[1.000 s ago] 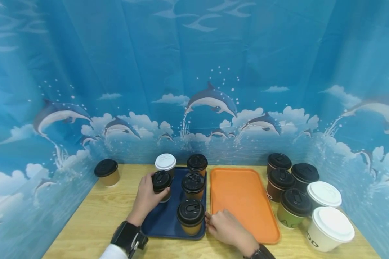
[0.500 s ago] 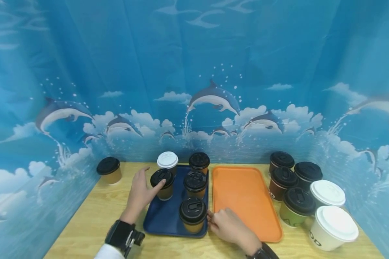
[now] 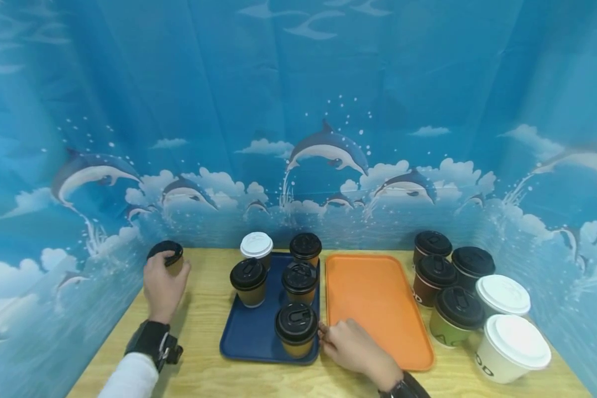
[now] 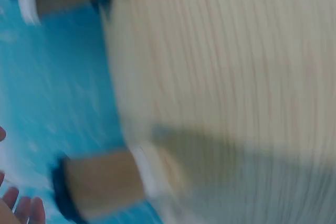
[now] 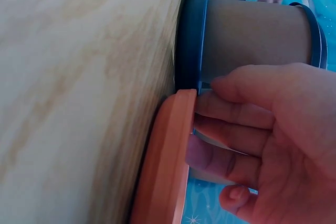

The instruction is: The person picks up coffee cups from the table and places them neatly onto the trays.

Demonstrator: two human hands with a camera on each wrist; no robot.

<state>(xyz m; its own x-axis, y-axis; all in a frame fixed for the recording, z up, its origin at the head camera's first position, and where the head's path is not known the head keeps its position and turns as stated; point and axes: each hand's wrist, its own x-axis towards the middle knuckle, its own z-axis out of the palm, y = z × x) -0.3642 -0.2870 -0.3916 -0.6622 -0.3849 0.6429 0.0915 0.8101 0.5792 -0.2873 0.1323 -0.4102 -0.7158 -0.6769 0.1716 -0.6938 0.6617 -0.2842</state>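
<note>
Hung behind, a blue sheet [image 3: 249,83]. In front, the worktop [image 3: 204,315]. Side by side on that, the orange tray [image 3: 373,298] and the blue tray [image 3: 251,338], the latter with lidded cups [image 3: 296,326] in loose rows, probably for room between them. Crowded at the right, more cups [image 3: 455,312], upright. Right hand [image 3: 349,344]: fingers loosely bent, tips at the meeting tray rims, perhaps to steady the blue tray; cannot tell whether gripping. Left hand [image 3: 164,288]: half open, fingers and thumb spread about the left cup [image 3: 175,267], likely to span it from the near side; contact unclear. Left cup: on the worktop near the sheet, well left of the blue tray, seemingly upright, long axis vertical, black lid [image 3: 161,246] pointing up.
</note>
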